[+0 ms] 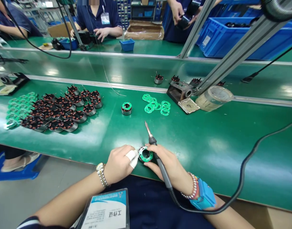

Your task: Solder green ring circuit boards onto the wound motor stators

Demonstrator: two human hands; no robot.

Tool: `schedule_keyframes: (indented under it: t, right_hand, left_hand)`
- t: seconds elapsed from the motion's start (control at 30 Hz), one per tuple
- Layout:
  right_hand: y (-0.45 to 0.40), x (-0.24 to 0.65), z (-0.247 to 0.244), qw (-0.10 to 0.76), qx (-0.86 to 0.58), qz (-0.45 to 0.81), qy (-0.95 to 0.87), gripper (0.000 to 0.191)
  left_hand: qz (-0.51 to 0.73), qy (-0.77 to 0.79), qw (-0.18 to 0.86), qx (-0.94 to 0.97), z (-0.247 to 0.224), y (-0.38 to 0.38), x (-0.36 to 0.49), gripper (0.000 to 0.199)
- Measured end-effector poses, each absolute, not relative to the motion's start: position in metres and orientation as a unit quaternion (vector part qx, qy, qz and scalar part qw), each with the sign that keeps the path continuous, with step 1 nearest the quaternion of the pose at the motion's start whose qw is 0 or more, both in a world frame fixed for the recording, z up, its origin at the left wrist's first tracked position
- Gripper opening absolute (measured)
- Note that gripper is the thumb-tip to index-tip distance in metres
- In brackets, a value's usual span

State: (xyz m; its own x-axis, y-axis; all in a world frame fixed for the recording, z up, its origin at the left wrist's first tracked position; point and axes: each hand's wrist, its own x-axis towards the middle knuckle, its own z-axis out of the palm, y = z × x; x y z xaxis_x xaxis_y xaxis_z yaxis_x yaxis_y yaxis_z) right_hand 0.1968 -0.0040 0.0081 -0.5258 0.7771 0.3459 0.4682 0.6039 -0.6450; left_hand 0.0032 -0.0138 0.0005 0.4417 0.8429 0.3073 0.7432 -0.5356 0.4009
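A motor stator topped with a green ring board (146, 154) is between my hands at the table's front edge. My left hand (121, 162), with white tape on its fingers, grips its left side. My right hand (168, 162) holds its right side between thumb and fingers, with a soldering iron (163, 171) lying across that hand, tip pointing up and away. Farther back stands another stator with a green board (126, 108). Loose green ring boards (149, 106) lie right of it. Many bare stators (65, 103) crowd the left, beside a stack of green boards (19, 108).
An iron stand (180, 92) with a sponge (189, 105) and a plastic tub (214, 98) are at the back right. The iron's black cable (242, 171) loops across the right. Several stators sit beyond the metal rail (136, 88). Co-workers and blue bins (222, 38) are farther back.
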Motion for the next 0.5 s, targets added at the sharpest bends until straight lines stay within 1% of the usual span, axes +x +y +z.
schedule_keyframes:
  t: [0.13, 0.2, 0.33, 0.4, 0.5]
  right_hand:
    - [-0.010, 0.192, 0.007, 0.329, -0.395, 0.225, -0.828, 0.030]
    - [-0.011, 0.191, 0.006, 0.333, -0.398, 0.229, -0.823, 0.030]
    - [-0.005, 0.193, 0.006, 0.340, -0.380, 0.260, -0.820, 0.032]
    - [0.000, 0.195, 0.007, 0.333, -0.359, 0.289, -0.823, 0.034]
    - [0.003, 0.198, 0.008, 0.335, -0.353, 0.308, -0.818, 0.036]
  left_hand:
    - [0.289, 0.538, 0.166, 0.774, 0.000, -0.019, 0.015, 0.016]
    - [0.311, 0.531, 0.195, 0.764, -0.003, -0.025, 0.015, 0.015]
    - [0.327, 0.497, 0.211, 0.775, -0.013, -0.037, 0.011, 0.027]
    - [0.335, 0.495, 0.219, 0.771, -0.016, -0.040, 0.011, 0.027]
    - [0.340, 0.494, 0.263, 0.756, -0.016, -0.041, 0.012, 0.026]
